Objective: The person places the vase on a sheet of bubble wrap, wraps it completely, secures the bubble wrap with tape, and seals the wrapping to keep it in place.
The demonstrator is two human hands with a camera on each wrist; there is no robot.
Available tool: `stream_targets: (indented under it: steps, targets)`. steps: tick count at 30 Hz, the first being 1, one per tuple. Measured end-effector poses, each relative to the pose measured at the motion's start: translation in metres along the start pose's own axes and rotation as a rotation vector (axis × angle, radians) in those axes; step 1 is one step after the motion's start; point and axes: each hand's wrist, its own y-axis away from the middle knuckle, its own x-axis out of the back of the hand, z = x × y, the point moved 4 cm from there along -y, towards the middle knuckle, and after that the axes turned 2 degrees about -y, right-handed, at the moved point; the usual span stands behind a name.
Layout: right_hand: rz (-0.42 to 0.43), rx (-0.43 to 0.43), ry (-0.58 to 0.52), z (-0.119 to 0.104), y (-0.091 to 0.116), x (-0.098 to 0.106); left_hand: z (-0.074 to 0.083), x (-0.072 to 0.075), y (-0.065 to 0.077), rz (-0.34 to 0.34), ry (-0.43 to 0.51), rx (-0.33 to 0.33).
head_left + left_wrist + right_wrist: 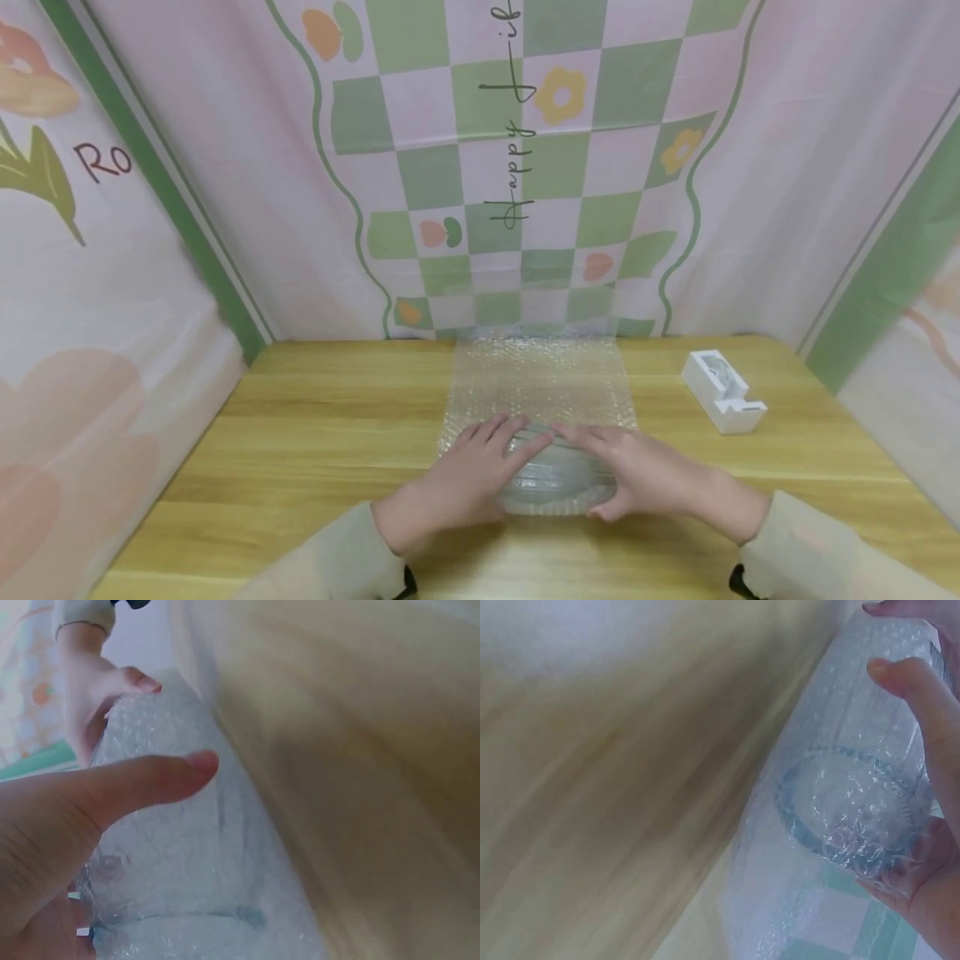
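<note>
A clear, ribbed glass vessel (558,475) lies on its side, rolled in bubble wrap (540,383) whose loose sheet stretches away toward the back of the table. My left hand (476,471) grips the left end of the bundle, fingers over the top; in the left wrist view its thumb (161,780) presses the near side. On the right end, my right hand (637,471) holds the bundle with fingers curved over it and thumb low. Through the wrap, the right wrist view shows the vessel's round end (847,802). Its exact kind is blurred by the layers.
A white tape dispenser (723,392) with a clear roll stands at the right rear of the wooden table (330,417). Behind the table hangs a checkered, flowered cloth (517,167), with more printed cloth at both sides. The wrap's far end reaches this backdrop.
</note>
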Motion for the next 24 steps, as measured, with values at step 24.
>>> stream_targets:
  steps: [24]
  targets:
    - [-0.125,-0.078,-0.156,0.014,-0.008,0.000,-0.026,0.000,-0.012,-0.117,0.249,-0.077]
